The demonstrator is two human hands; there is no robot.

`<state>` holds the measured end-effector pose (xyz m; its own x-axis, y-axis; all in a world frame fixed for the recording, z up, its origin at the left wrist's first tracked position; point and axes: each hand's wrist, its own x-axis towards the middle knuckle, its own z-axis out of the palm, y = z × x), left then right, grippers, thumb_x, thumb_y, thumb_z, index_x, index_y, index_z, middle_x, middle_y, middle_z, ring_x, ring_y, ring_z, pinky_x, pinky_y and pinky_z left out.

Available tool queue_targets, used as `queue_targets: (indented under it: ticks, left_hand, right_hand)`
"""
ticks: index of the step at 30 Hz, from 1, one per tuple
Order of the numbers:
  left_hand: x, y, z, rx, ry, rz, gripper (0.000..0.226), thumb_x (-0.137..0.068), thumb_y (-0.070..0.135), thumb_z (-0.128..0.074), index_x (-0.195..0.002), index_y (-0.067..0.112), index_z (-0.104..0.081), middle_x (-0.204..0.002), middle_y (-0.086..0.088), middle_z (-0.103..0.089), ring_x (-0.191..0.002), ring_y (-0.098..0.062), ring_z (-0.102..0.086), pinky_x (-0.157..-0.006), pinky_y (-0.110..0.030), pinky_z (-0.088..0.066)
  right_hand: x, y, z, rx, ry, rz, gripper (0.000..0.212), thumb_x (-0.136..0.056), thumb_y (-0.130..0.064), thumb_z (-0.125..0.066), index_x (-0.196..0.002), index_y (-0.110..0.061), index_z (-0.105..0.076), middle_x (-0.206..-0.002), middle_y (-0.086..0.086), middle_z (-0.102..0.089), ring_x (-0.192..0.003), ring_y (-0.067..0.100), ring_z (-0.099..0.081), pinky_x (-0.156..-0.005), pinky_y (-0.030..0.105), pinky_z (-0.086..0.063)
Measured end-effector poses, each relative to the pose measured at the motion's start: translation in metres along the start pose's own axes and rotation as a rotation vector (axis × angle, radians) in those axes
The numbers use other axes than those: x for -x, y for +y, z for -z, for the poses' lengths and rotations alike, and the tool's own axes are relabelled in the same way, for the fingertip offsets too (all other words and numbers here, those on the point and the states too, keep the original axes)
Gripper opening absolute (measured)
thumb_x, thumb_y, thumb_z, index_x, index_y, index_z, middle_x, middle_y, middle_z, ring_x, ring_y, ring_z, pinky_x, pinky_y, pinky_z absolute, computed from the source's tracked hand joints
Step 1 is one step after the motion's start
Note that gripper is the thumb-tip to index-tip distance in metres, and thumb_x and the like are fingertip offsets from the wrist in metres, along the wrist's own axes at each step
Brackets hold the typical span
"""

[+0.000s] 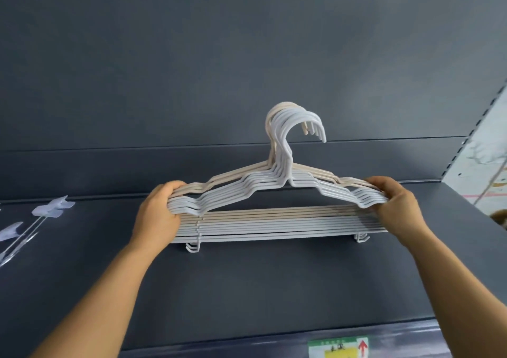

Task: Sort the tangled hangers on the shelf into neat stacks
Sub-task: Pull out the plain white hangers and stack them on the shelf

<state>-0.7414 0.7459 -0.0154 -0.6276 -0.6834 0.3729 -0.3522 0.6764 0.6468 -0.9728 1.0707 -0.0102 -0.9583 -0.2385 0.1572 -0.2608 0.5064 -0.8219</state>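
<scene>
A stack of several thin hangers (277, 224), white ones in front and cream ones behind, stands upright on the dark grey shelf (247, 289) with all hooks aligned and curving to the right. My left hand (159, 215) grips the stack's left shoulder end, fingers curled over the top. My right hand (395, 204) grips the right shoulder end the same way. The small lower hooks of the hangers touch the shelf surface.
Clear plastic clips on thin rods (41, 220) lie on the shelf at the far left. A slotted shelf upright (472, 135) and a pale wall stand at the right. A green and yellow price label (338, 348) sits on the shelf's front edge.
</scene>
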Motion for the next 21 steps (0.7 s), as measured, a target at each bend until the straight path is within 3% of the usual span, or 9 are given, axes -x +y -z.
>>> queue_targets:
  ticks: [7,12,21]
  left_hand:
    - [-0.027,0.028,-0.041,0.045,-0.036,-0.04,0.052,-0.075,-0.013,-0.044,-0.112,0.018,-0.063,-0.112,0.002,-0.048,-0.094,-0.011,-0.047,-0.087,-0.019,-0.033]
    - [-0.037,0.046,-0.059,0.067,-0.057,-0.023,0.044,-0.081,-0.008,-0.048,-0.114,0.017,-0.063,-0.109,0.004,-0.044,-0.091,-0.011,-0.046,-0.084,-0.02,-0.034]
    - [-0.053,0.048,-0.07,0.008,-0.103,0.01,0.045,-0.083,-0.003,-0.054,-0.122,0.019,-0.06,-0.115,-0.004,-0.047,-0.09,-0.013,-0.047,-0.085,-0.02,-0.034]
  right_hand:
    - [-0.031,0.027,0.026,0.038,0.058,-0.073,0.041,-0.074,-0.005,-0.067,-0.108,-0.027,-0.065,-0.092,0.001,-0.069,-0.088,0.024,-0.063,-0.079,0.027,-0.043]
    - [-0.048,0.033,0.038,0.001,0.053,-0.084,0.036,-0.075,-0.007,-0.069,-0.107,-0.024,-0.066,-0.087,0.004,-0.069,-0.078,0.022,-0.062,-0.077,0.026,-0.043]
    - [-0.079,0.041,0.04,0.072,-0.033,-0.06,0.036,-0.079,-0.008,-0.07,-0.111,-0.026,-0.067,-0.09,0.004,-0.069,-0.075,0.021,-0.058,-0.073,0.025,-0.041]
